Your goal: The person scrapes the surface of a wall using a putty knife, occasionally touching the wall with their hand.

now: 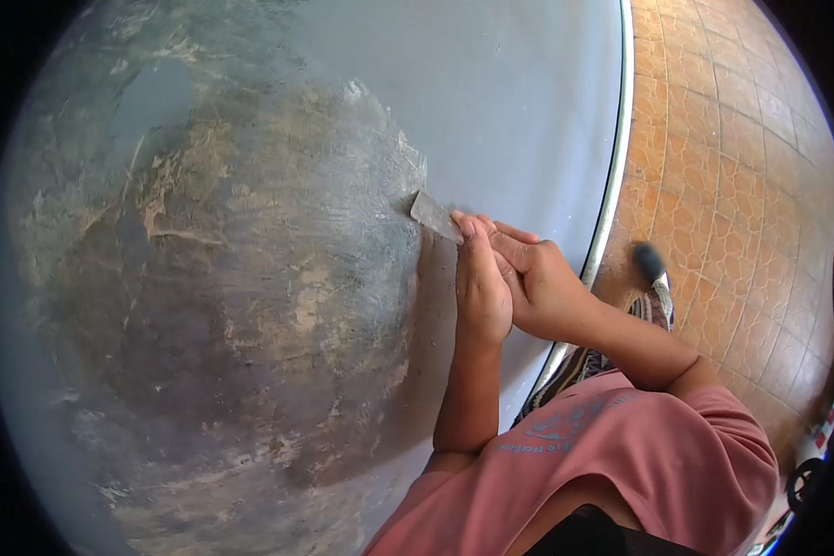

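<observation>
A scraper [435, 216] with a broad, flat metal blade points up and to the left. Its front edge meets the right border of a large rough, scuffed patch [315, 278] on the grey-blue surface [519, 102]. My left hand [483, 287] is closed around the scraper close to the blade, with its thumb along it. Over and behind it, my right hand [542, 283] is closed on the same tool, and the two hands press together. Fingers and palms hide the handle. The patch shows mottled grey, brown and pale marks.
A pale metal trim [612, 176] runs along the right edge of the surface. Beyond lies an orange-brown tiled floor [713, 148], with a dark-shod foot [650, 262] on it. Partly seen items, including a dark wheel-like ring [803, 484], stand at the lower right.
</observation>
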The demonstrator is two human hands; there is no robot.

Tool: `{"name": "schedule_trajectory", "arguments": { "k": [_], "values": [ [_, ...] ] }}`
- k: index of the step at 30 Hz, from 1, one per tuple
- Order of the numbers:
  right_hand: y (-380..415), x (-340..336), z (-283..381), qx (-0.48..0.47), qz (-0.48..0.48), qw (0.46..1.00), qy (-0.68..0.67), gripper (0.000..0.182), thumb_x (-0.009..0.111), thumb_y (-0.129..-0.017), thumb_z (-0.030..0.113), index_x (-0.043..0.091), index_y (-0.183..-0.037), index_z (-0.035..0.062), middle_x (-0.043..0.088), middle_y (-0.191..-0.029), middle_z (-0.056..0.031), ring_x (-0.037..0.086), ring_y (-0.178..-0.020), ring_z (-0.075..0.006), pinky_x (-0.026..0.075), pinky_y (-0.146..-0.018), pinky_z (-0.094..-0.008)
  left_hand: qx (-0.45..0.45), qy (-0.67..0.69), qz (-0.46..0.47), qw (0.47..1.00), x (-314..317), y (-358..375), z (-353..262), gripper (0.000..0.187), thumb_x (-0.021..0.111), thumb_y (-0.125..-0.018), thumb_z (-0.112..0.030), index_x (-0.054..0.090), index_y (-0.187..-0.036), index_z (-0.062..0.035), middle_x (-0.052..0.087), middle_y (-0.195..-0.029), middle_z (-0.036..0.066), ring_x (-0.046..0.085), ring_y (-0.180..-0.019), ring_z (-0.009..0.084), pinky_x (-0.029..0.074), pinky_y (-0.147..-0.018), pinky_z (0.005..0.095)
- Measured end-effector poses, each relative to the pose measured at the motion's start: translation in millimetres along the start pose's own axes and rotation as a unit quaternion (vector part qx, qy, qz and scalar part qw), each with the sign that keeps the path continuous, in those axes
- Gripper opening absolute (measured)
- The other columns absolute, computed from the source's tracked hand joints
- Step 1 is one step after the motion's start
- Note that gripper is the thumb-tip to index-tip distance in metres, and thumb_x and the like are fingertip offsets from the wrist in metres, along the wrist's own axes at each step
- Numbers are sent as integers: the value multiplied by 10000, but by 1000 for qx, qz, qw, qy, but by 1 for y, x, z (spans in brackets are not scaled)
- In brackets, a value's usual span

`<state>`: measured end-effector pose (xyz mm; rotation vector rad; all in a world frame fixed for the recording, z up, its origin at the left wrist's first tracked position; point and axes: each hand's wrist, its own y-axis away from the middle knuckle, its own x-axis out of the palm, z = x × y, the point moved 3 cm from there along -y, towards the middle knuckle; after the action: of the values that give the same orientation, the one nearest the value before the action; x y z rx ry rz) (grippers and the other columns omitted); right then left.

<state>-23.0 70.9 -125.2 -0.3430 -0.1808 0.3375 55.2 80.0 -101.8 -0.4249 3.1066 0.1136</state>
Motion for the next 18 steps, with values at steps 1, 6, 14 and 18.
{"name": "schedule_trajectory", "arguments": {
  "k": [1, 6, 14, 18],
  "values": [
    [-5, 1, -3, -25, -26, 999, 17, 334, 461, -917, 91, 548, -1228, 8, 646, -1014, -225, 628, -910, -400, 504, -828, -396, -31, -27, 36, 999, -1, -4, -3, 527, 284, -979, -563, 415, -979, -52, 590, -857, 109, 554, -798, 150, 466, -756, 283],
    [-14, -14, -1, 44, 28, 998, -31, 363, 471, -914, 100, 529, -1263, 25, 632, -1059, -232, 626, -931, -406, 503, -824, -409, -21, -60, 49, 997, 6, -16, -5, 541, 281, -970, -585, 421, -965, -63, 597, -867, 114, 552, -793, 139, 470, -720, 275],
    [-24, -10, -2, 1, -26, 1000, -1, 360, 475, -913, 113, 534, -1256, 23, 631, -1005, -258, 629, -846, -431, 520, -761, -425, -26, -49, 76, 996, 2, -24, -9, 564, 296, -961, -600, 446, -991, -57, 586, -863, 100, 570, -819, 150, 472, -749, 295],
    [-5, -9, -5, -36, -26, 999, 0, 331, 471, -920, 131, 550, -1219, 12, 638, -895, -266, 623, -816, -436, 510, -777, -430, -31, -51, 40, 997, 4, -8, 2, 555, 289, -964, -596, 427, -991, -60, 591, -881, 106, 563, -848, 156, 461, -774, 285]
  ]
}}
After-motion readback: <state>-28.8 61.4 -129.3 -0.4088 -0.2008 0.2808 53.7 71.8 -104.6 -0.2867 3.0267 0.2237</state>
